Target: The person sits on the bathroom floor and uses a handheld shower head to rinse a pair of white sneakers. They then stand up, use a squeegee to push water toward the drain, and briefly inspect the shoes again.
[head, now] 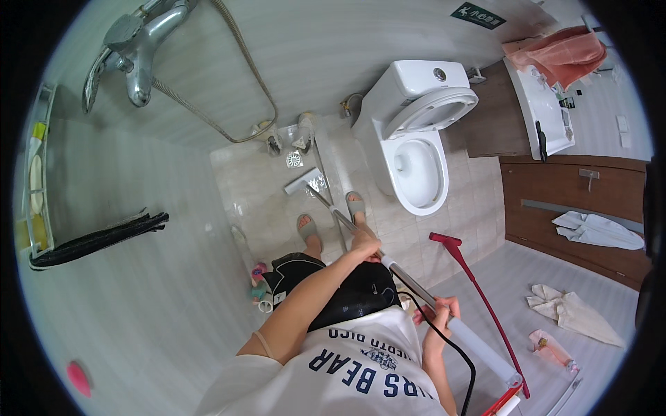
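A long-handled floor wiper or mop [413, 281] with a metal pole slants across in front of my body. My left hand [367, 245] grips the pole around its middle. Farther up, my right hand [439, 314] is closed around it near the pale sleeve of the handle. The bar-shaped white head [303, 181] rests on the wet tiled floor [260, 182], beyond my feet. Just past it is a round-slotted floor drain [294, 159]. My feet wear grey slippers [308, 227], one on each side of a low floor strip [333, 218].
A white toilet [382, 151] stands with its lid raised. Against the right wall leans a red floor squeegee [481, 291]. A pair of shoes [304, 134] sits by the drain, below a shower hose [250, 57]. A black cable [463, 353] hangs near my right arm. Bottles [258, 283] stand left.
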A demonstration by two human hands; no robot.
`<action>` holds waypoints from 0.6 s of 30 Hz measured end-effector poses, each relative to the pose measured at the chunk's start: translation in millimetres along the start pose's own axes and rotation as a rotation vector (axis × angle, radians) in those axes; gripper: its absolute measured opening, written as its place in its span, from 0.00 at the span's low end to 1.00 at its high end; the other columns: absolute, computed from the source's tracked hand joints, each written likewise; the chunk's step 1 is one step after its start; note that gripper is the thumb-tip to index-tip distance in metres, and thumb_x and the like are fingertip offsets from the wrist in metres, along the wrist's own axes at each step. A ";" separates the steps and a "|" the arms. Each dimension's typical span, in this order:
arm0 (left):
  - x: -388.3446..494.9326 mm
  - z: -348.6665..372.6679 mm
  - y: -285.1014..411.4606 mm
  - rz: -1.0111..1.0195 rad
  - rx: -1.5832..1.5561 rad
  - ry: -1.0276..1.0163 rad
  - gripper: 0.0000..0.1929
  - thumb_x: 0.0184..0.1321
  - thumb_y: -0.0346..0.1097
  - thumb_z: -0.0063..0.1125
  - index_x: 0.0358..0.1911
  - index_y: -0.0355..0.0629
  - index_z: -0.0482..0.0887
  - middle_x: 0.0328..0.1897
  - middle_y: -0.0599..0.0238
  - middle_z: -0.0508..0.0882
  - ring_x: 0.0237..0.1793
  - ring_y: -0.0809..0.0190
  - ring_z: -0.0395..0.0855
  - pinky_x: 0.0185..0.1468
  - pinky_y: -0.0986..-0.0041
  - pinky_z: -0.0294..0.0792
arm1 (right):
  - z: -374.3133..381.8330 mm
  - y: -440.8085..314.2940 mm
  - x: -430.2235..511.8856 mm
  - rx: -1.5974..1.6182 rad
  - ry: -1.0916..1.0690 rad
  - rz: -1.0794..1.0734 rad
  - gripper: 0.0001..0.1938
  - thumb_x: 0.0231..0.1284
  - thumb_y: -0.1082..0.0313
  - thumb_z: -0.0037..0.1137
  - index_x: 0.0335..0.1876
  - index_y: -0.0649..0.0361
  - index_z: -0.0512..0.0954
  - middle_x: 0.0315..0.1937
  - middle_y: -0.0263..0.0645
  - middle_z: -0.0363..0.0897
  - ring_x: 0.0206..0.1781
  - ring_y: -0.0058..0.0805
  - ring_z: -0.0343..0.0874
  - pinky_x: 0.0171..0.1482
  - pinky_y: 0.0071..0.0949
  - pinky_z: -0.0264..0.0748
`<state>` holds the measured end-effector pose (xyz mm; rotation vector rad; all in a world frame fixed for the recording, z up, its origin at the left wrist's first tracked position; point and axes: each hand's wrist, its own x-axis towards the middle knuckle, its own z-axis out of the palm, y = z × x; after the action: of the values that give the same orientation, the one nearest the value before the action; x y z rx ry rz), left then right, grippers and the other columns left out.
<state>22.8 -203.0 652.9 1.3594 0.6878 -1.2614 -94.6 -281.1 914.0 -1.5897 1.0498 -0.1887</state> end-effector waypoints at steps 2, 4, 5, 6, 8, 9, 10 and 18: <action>5.1 -12.0 11.7 0.020 0.096 0.031 0.29 0.55 0.32 0.52 0.55 0.19 0.55 0.25 0.49 0.82 0.20 0.56 0.83 0.20 0.70 0.78 | 6.6 2.5 3.0 0.012 -0.100 0.001 0.07 0.66 0.67 0.41 0.39 0.64 0.66 0.17 0.47 0.73 0.15 0.31 0.73 0.19 0.26 0.69; 1.8 -20.2 18.0 0.089 0.100 0.070 0.33 0.56 0.32 0.51 0.58 0.18 0.51 0.26 0.49 0.83 0.20 0.57 0.83 0.20 0.71 0.78 | 6.6 -0.5 -0.4 -0.009 -0.174 -0.016 0.07 0.65 0.69 0.42 0.36 0.65 0.67 0.16 0.43 0.72 0.14 0.29 0.72 0.18 0.25 0.69; -2.7 -22.4 18.5 0.091 0.099 0.044 0.34 0.56 0.33 0.51 0.59 0.17 0.49 0.26 0.49 0.83 0.19 0.57 0.83 0.20 0.71 0.78 | 3.7 -3.6 -4.4 -0.041 -0.124 -0.059 0.07 0.65 0.68 0.42 0.35 0.65 0.67 0.16 0.42 0.72 0.14 0.29 0.72 0.18 0.24 0.69; -8.6 -21.6 17.2 0.027 0.119 -0.023 0.36 0.57 0.33 0.50 0.61 0.16 0.47 0.26 0.48 0.83 0.19 0.58 0.83 0.20 0.72 0.78 | -2.2 -7.8 -9.6 -0.075 -0.099 -0.075 0.07 0.65 0.68 0.42 0.35 0.65 0.67 0.15 0.41 0.71 0.14 0.28 0.72 0.17 0.24 0.68; -21.5 -16.2 9.3 -0.037 0.078 -0.248 0.44 0.56 0.33 0.51 0.63 0.19 0.30 0.26 0.48 0.83 0.20 0.57 0.83 0.21 0.71 0.78 | -17.6 -15.3 -19.3 -0.132 -0.025 -0.042 0.09 0.65 0.67 0.43 0.32 0.64 0.67 0.14 0.38 0.69 0.13 0.26 0.72 0.14 0.22 0.66; -26.8 -10.3 4.0 -0.057 0.062 -0.333 0.47 0.56 0.32 0.52 0.62 0.20 0.25 0.26 0.48 0.83 0.20 0.56 0.83 0.21 0.70 0.79 | -26.2 -18.2 -22.5 -0.150 -0.028 -0.035 0.10 0.65 0.66 0.43 0.31 0.64 0.66 0.17 0.40 0.71 0.13 0.25 0.72 0.13 0.22 0.65; -31.8 -5.7 -2.8 -0.056 0.067 -0.322 0.50 0.56 0.32 0.52 0.61 0.21 0.19 0.26 0.47 0.83 0.20 0.56 0.84 0.22 0.70 0.79 | -29.0 -16.3 -26.9 -0.182 -0.025 -0.041 0.10 0.65 0.66 0.43 0.31 0.64 0.66 0.18 0.41 0.70 0.12 0.25 0.71 0.13 0.22 0.65; -3.1 -4.2 -6.4 -0.059 0.042 -0.207 0.29 0.52 0.30 0.56 0.51 0.11 0.60 0.27 0.46 0.83 0.24 0.53 0.86 0.24 0.70 0.80 | -6.9 6.5 -0.8 -0.022 0.026 -0.049 0.13 0.71 0.59 0.38 0.34 0.60 0.65 0.24 0.40 0.69 0.16 0.27 0.70 0.16 0.24 0.66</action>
<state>17.3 -196.9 653.0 1.2286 0.5631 -1.4473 -102.7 -285.0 911.0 -1.6379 1.0363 -0.2325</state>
